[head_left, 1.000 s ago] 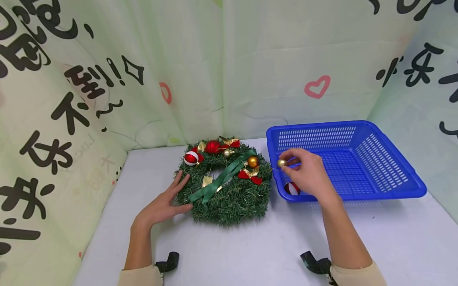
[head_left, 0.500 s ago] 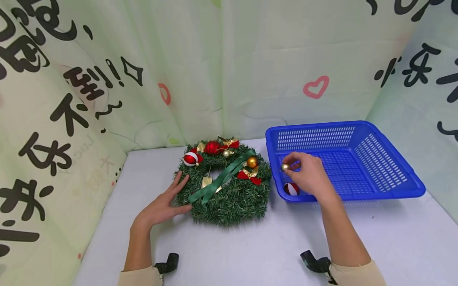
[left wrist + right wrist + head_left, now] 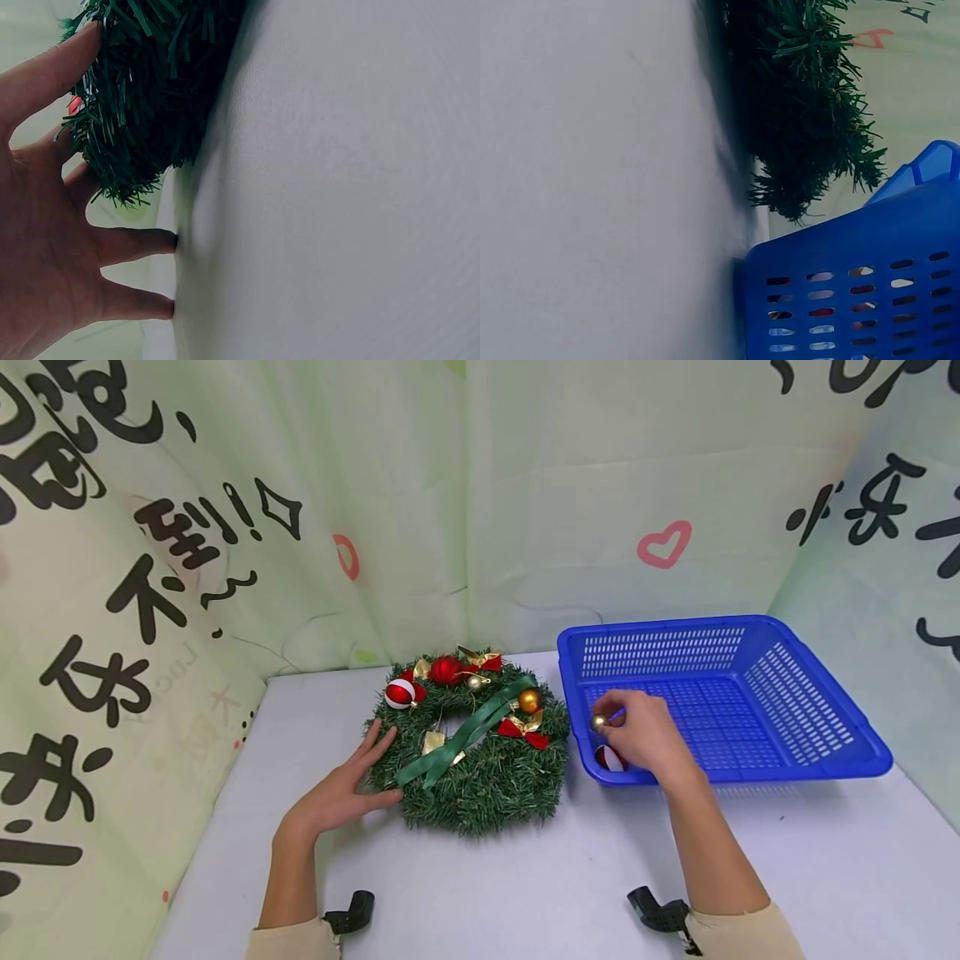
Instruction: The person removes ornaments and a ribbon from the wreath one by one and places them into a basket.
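A green wreath [image 3: 480,797] lies on the white table, dressed with a red-and-white ball [image 3: 400,693], a red ball [image 3: 447,670], a gold ball [image 3: 529,700], red-and-gold bows and a dark green ribbon [image 3: 468,733]. My left hand [image 3: 347,787] rests against its left side with fingers spread; in the left wrist view two fingertips [image 3: 166,241] reach down to the table. Inside the blue basket [image 3: 810,770], near its left wall, my right hand [image 3: 647,733] pinches a small gold ball [image 3: 598,722]. Another red-and-white ball [image 3: 610,758] lies just below that hand in the basket's front left corner.
The basket stands to the right of the wreath, a narrow gap between them. A pale curtain [image 3: 525,510] with lettering hangs close behind the table and along both sides. Black wrist mounts [image 3: 351,912] jut inward from both sleeves.
My right hand has moved from the basket's left rim slightly right and down into the basket, carrying the small gold ball. My left hand and the wreath have stayed put.
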`<state>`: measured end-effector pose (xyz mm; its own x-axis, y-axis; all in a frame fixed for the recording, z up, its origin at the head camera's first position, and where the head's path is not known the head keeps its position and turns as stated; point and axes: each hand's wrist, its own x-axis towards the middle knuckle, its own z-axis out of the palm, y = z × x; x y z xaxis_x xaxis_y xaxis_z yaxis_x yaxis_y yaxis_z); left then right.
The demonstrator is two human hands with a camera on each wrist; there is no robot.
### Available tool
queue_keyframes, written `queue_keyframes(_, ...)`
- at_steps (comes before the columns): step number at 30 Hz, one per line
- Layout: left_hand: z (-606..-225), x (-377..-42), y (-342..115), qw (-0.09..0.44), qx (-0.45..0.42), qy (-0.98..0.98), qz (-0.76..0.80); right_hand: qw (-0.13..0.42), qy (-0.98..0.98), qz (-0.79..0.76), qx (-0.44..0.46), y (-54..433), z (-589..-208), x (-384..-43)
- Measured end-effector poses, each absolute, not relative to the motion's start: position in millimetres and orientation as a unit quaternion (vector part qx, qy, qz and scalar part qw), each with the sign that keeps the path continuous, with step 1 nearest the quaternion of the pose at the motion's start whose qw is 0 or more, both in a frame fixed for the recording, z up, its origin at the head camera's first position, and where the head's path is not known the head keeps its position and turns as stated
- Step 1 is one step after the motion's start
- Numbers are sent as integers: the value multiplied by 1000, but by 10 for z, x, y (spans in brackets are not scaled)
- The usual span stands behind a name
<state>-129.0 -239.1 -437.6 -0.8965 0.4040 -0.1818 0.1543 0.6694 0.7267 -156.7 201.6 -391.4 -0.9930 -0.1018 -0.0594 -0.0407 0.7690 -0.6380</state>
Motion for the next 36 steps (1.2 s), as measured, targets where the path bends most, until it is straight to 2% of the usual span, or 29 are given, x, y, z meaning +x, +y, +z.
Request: queue_keyframes(36, -4381, -1296, -2391, 168, 154, 899, 374, 60, 943, -321, -59, 2017, -3976, -1590)
